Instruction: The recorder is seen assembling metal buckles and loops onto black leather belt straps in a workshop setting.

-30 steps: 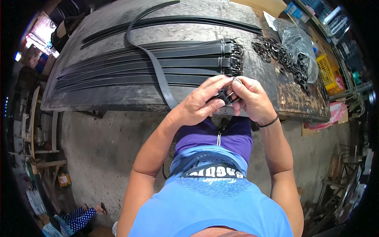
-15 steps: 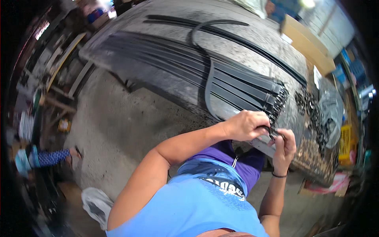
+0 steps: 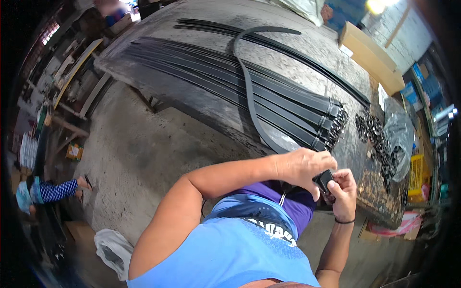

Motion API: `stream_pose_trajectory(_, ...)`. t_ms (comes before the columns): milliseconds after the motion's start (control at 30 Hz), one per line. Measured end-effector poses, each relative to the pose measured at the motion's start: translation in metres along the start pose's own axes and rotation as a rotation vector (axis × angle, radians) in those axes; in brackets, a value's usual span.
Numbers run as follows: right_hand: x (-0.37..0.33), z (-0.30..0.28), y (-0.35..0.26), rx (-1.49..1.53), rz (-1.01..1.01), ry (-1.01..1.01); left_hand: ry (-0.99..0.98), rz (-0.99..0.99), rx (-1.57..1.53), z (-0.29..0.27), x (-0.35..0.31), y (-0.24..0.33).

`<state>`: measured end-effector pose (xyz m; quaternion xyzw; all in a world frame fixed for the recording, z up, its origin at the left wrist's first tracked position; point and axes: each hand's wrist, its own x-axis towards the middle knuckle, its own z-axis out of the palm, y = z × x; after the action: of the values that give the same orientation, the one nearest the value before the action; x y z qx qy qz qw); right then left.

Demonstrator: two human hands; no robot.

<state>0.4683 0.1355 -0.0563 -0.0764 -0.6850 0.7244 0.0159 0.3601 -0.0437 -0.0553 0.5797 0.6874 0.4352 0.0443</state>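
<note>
Near the table's front edge, both my hands meet at the end of a black belt strap (image 3: 249,96). My right hand (image 3: 345,194) is closed on this dark end, thumb and fingers pinching a folded black piece (image 3: 324,180). Curled over the same end from the other side, my left hand (image 3: 305,168) has its thumb pointing down beside it. From my hands the strap loops up across a row of black belts (image 3: 283,101) lying side by side. Shiny metal buckles (image 3: 337,127) line the right end of that row. My left fingertips are partly hidden.
More black straps (image 3: 307,60) lie farther back on the worn table (image 3: 206,113). A heap of loose metal buckles (image 3: 379,137) sits at the right, beside a clear plastic bag (image 3: 401,139) and a long cardboard box (image 3: 370,57). Another person (image 3: 48,192) is at the far left.
The belt end has turned between my hands, so its folded black piece now shows. My right hand has shifted slightly lower, and my left hand has opened out more over the strap.
</note>
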Motion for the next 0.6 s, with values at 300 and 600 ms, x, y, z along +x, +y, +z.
stream_pose_trajectory(300,0.01,-0.001,-0.021,-0.203,-0.131,-0.09,-0.289,-0.132,-0.06,-0.026,0.013,-0.02)
stream_pose_trajectory(600,-0.001,-0.006,-0.024,-0.3,-0.07,-0.048,-0.47,-0.185,-0.245,-0.028,0.02,-0.023)
